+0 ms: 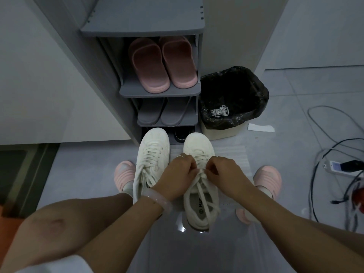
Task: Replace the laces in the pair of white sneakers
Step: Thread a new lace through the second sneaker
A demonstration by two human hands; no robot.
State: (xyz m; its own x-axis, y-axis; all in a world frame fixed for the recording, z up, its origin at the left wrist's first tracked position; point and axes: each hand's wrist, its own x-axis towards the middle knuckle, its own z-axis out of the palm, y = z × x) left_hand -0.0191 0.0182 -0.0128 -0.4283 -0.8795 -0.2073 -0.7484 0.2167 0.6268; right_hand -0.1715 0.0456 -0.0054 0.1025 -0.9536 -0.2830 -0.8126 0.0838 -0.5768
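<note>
Two white sneakers stand side by side on the grey floor (275,115), toes pointing to the grey shoe rack (141,30); the left sneaker (151,158) is laced and its bow lies on the tongue; the right sneaker (199,180) stands partly on a thin white sheet (232,154) and its white lace (202,194) is under work; the left hand (175,178) and the right hand (226,174) meet over the upper eyelets of this sneaker, both with fingers curled, each pinching a part of the lace between thumb and fingers; the loose ends of the lace run down over the opening of the shoe and hang at its right side; the left wrist carries a pale pink bangle (157,200) and one finger of the left hand has a ring; the person's feet in pink slippers (125,172) stand outside the sneakers, one on each side; on the rack a pair of pink slides (161,64) lies on one shelf and a pair of grey slides (167,113) on the shelf below; just beside the rack, at the right, a bin with a black bag (234,97) holds a bundle of white lace (219,111); a white paper strip (261,127) lies on the floor near the bin; further right, a power strip (338,167) with dark cables lies on the floor.
</note>
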